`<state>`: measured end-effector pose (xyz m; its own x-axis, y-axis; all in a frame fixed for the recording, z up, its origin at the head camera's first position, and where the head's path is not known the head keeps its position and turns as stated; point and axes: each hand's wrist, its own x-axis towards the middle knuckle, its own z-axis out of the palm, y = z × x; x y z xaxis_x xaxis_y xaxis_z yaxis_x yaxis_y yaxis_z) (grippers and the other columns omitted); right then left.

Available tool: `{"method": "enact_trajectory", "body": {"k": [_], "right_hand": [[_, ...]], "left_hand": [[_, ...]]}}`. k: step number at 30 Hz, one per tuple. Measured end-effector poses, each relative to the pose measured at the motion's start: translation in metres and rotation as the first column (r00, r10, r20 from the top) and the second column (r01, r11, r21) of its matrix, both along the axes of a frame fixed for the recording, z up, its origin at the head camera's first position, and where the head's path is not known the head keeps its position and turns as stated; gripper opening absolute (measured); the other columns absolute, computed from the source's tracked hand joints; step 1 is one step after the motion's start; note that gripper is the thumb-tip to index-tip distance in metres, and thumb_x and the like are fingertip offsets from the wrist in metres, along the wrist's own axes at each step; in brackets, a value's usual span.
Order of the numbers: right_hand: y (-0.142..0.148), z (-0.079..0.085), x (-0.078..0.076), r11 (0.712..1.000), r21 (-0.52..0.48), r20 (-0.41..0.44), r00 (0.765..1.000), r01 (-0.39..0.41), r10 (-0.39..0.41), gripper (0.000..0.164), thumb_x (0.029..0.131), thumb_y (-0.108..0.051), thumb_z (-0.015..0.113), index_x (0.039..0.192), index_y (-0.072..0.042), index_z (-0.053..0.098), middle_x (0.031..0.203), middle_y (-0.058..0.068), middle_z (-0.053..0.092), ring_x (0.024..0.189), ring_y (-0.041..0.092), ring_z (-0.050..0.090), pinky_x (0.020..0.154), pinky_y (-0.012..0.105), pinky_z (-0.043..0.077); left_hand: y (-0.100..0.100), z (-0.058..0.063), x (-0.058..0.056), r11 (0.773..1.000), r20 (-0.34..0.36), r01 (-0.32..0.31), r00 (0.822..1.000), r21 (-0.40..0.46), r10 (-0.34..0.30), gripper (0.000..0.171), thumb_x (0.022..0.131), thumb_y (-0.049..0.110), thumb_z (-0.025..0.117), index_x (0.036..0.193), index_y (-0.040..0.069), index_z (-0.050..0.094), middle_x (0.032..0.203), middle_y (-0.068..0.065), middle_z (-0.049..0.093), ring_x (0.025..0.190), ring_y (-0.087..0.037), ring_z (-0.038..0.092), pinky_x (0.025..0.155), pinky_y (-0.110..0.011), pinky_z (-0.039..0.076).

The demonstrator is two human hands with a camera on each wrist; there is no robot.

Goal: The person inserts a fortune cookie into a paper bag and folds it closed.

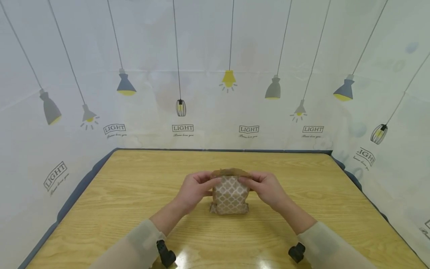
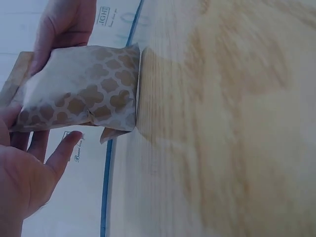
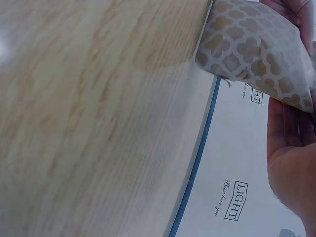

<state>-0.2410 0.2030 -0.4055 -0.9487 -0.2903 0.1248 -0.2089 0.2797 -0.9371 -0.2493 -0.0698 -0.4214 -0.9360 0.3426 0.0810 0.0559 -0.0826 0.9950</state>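
Note:
A small brown paper bag (image 1: 230,196) with a white lattice pattern stands upright on the wooden table, its plain brown top flap (image 1: 231,172) folded at the upper edge. My left hand (image 1: 195,188) pinches the bag's upper left corner between thumb and fingers. On the opposite side, my right hand (image 1: 268,188) pinches the upper right corner the same way. In the left wrist view the bag (image 2: 94,89) looks bulged, with its base on the tabletop. The right wrist view shows the patterned bag (image 3: 252,49) too; what it contains is hidden.
The light wooden table (image 1: 134,179) spreads around the bag, with a dark blue edge along its back and sides. Behind it hangs a pale backdrop (image 1: 208,86) printed with lamps. Black straps with small devices (image 1: 166,254) sit at both wrists.

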Motion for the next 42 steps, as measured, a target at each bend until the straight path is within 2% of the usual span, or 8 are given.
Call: {"method": "enact_trajectory", "body": {"k": [4, 10, 15, 20, 24, 29, 35, 42], "right_hand": [[0.001, 0.002, -0.001, 0.999, 0.027, 0.000, 1.000, -0.019, 0.019, 0.029, 0.109, -0.023, 0.071, 0.126, -0.001, 0.081, 0.109, 0.010, 0.083, 0.096, 0.011, 0.077, 0.087, 0.030, 0.065], [0.003, 0.005, 0.000, 0.999, 0.025, 0.018, 0.999, -0.043, 0.043, 0.029, 0.108, -0.023, 0.073, 0.121, 0.001, 0.081, 0.106, 0.010, 0.083, 0.098, 0.013, 0.078, 0.093, 0.038, 0.066], [0.003, 0.005, 0.002, 0.999, 0.005, 0.041, 0.998, -0.046, 0.046, 0.028, 0.108, -0.022, 0.073, 0.119, 0.002, 0.082, 0.106, 0.009, 0.084, 0.099, 0.015, 0.080, 0.097, 0.045, 0.066], [0.003, 0.008, 0.002, 0.999, -0.009, 0.038, 0.999, -0.032, 0.032, 0.028, 0.108, -0.020, 0.072, 0.120, 0.004, 0.081, 0.106, 0.010, 0.083, 0.098, 0.014, 0.079, 0.095, 0.042, 0.066], [-0.001, 0.005, 0.001, 1.000, -0.024, 0.040, 0.999, -0.012, 0.013, 0.030, 0.107, -0.025, 0.074, 0.125, -0.002, 0.080, 0.104, 0.005, 0.082, 0.096, 0.014, 0.077, 0.091, 0.036, 0.066], [-0.008, 0.002, 0.002, 0.999, -0.030, 0.013, 1.000, 0.028, -0.028, 0.027, 0.105, -0.028, 0.077, 0.116, -0.003, 0.081, 0.093, 0.002, 0.077, 0.086, 0.013, 0.070, 0.083, 0.030, 0.064], [-0.007, 0.002, 0.003, 1.000, 0.000, -0.011, 1.000, 0.028, -0.028, 0.024, 0.106, -0.022, 0.075, 0.118, -0.002, 0.082, 0.101, 0.003, 0.081, 0.089, 0.012, 0.073, 0.081, 0.030, 0.064], [-0.003, 0.000, 0.003, 1.000, -0.024, -0.025, 1.000, 0.018, -0.019, 0.025, 0.106, -0.023, 0.075, 0.122, -0.005, 0.082, 0.111, 0.008, 0.079, 0.097, 0.014, 0.068, 0.087, 0.029, 0.062]], "left_hand": [[0.001, 0.001, 0.001, 1.000, -0.037, -0.012, 0.999, -0.017, 0.012, 0.024, 0.106, 0.012, 0.073, 0.120, -0.006, 0.077, 0.100, 0.005, 0.080, 0.093, -0.010, 0.074, 0.087, -0.034, 0.066], [0.000, -0.002, 0.000, 1.000, -0.018, -0.021, 1.000, -0.014, 0.020, 0.024, 0.105, 0.015, 0.074, 0.122, -0.002, 0.077, 0.099, 0.004, 0.078, 0.090, -0.012, 0.073, 0.084, -0.033, 0.066], [-0.003, -0.003, 0.000, 1.000, -0.018, -0.016, 1.000, -0.026, 0.016, 0.019, 0.104, 0.016, 0.077, 0.115, 0.000, 0.077, 0.093, 0.004, 0.077, 0.088, -0.012, 0.072, 0.084, -0.034, 0.066], [0.000, 0.001, 0.001, 1.000, -0.027, -0.002, 1.000, 0.005, 0.002, 0.024, 0.106, 0.010, 0.072, 0.124, -0.005, 0.073, 0.099, 0.004, 0.079, 0.091, -0.012, 0.074, 0.084, -0.032, 0.065], [0.006, 0.001, 0.003, 0.999, 0.000, 0.023, 1.000, 0.049, -0.023, 0.033, 0.106, 0.011, 0.072, 0.135, -0.004, 0.068, 0.104, 0.004, 0.078, 0.093, -0.011, 0.073, 0.081, -0.028, 0.064], [0.013, -0.002, 0.004, 0.997, 0.022, -0.003, 1.000, 0.073, 0.001, 0.034, 0.106, 0.013, 0.073, 0.137, -0.002, 0.070, 0.099, 0.004, 0.078, 0.089, -0.009, 0.072, 0.076, -0.025, 0.062], [0.014, -0.003, 0.004, 0.998, -0.019, -0.030, 0.999, 0.063, 0.031, 0.030, 0.106, 0.009, 0.071, 0.133, -0.006, 0.071, 0.094, 0.005, 0.076, 0.084, -0.007, 0.067, 0.074, -0.021, 0.057], [0.003, -0.001, 0.004, 0.998, -0.071, 0.026, 0.997, 0.061, -0.021, 0.032, 0.108, 0.008, 0.068, 0.136, -0.007, 0.069, 0.101, 0.005, 0.077, 0.090, -0.009, 0.071, 0.080, -0.026, 0.064]]}}
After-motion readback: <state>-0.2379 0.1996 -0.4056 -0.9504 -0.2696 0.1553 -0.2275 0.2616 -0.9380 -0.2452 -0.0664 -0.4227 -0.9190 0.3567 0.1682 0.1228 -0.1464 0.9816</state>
